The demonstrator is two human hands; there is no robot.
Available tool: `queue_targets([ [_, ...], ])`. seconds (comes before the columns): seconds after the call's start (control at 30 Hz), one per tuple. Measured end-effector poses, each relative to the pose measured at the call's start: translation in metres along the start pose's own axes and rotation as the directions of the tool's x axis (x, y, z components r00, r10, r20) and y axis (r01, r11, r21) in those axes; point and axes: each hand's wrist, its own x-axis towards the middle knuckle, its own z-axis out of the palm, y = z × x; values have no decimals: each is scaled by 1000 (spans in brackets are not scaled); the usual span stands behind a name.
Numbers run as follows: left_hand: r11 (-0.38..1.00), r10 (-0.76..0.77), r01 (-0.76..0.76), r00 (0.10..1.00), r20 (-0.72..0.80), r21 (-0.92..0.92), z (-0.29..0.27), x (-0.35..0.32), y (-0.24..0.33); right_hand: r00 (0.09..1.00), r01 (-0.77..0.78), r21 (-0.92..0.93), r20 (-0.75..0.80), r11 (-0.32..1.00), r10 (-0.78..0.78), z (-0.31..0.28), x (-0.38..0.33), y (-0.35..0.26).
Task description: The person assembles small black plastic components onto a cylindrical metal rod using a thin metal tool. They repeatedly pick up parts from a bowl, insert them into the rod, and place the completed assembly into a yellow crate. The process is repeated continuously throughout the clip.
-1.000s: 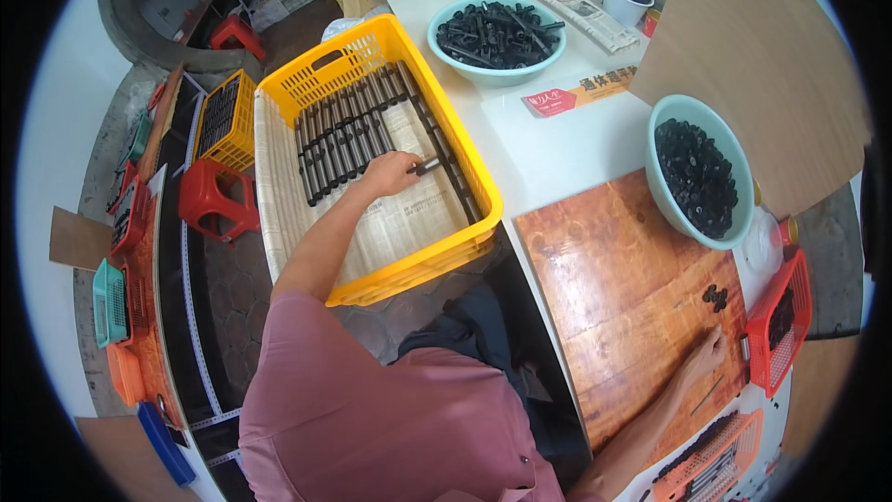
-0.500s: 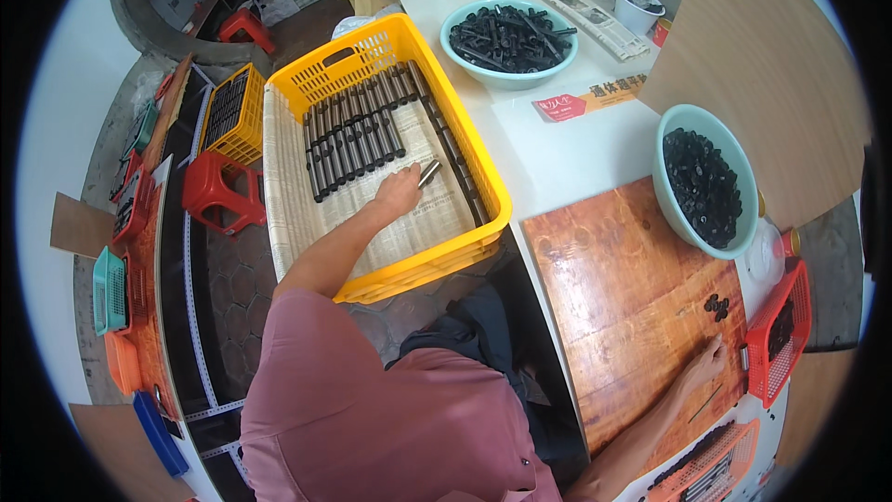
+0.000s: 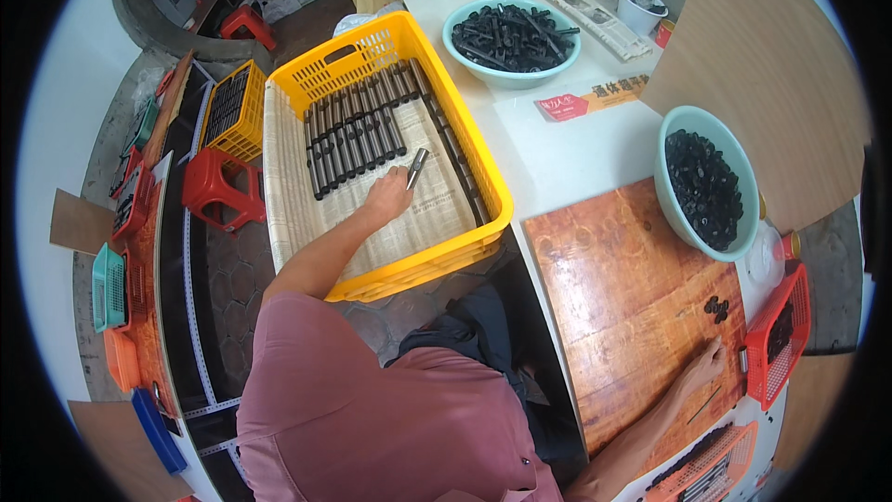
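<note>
My left hand (image 3: 388, 195) is closed around one end of a short metal tube (image 3: 418, 168), held tilted over the newspaper lining (image 3: 423, 216) of a yellow plastic crate (image 3: 505, 200). Beyond it in the crate, dark-ended metal tubes (image 3: 358, 144) lie side by side in rows, with more along the right wall. On the right, my right hand (image 3: 708, 361) rests at the edge of a brown wooden board (image 3: 623, 288). Its fingers are curled together; whatever they may hold is hidden. Close to it are a small metal cylinder (image 3: 743, 359) and a few black pieces (image 3: 716, 309).
A pale green basin (image 3: 511, 79) of black parts stands at the back, another basin (image 3: 669, 195) of black pieces beyond the board. Red basket (image 3: 779, 335) and orange basket (image 3: 734, 465) border the board. A thin rod (image 3: 704, 404) lies on it. Left: a red stool (image 3: 221, 188).
My left hand has shifted slightly left with the tube, which now tilts more upright. My right hand has stayed in place.
</note>
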Motion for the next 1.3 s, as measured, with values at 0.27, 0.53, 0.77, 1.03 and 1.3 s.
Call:
queue_targets([
  [0.27,994,-108,108,988,107,14,-5,8,-3,1000,-13,5,22,1000,13,0,-3,-9],
  [0.53,975,-190,211,954,230,-70,-23,36,14,999,-28,4,36,1000,28,1,-2,-7],
  [0.77,848,-396,423,906,150,-320,-57,117,21,1000,-5,16,14,1000,5,1,-2,-11],
  [1.03,714,-580,631,776,248,-303,-38,155,12,998,68,-108,13,992,-67,-1,-1,-6],
  [1.3,714,-659,666,744,115,-216,-2,173,-43,998,27,-28,50,999,-26,6,-3,-17],
])
